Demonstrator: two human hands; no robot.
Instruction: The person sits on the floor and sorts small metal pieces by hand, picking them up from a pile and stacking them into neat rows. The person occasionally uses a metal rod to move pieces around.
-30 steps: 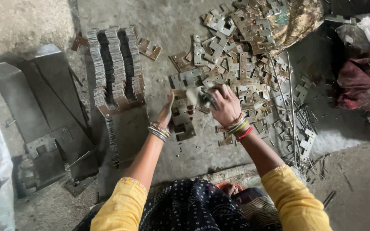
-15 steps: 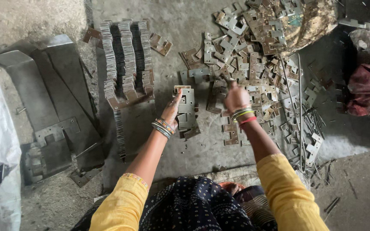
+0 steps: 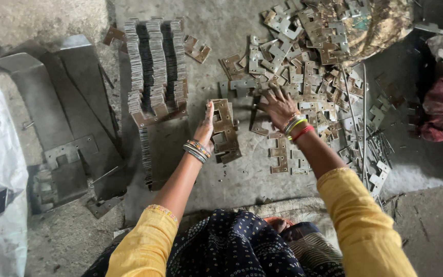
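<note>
Rough concrete floor (image 3: 242, 174), grey and dusty, serves as the work surface. Left hand (image 3: 205, 128) is closed along the left edge of a small bundle of notched metal plates (image 3: 225, 131), which stands on the floor just near of centre. Right hand (image 3: 279, 106) lies with fingers spread, gripping nothing, on the near edge of a loose heap of plates (image 3: 308, 66) at far right. Far left of the bundle stands a packed block of stacked plates (image 3: 156, 66), set on edge in neat rows. Large bent metal sheets (image 3: 62, 102) lie at left, thin rods (image 3: 365, 128) at right.

Judged from the layout, sorting is partly done: one full block is stacked and a second bundle is begun. Most of the heap is unsorted.
</note>
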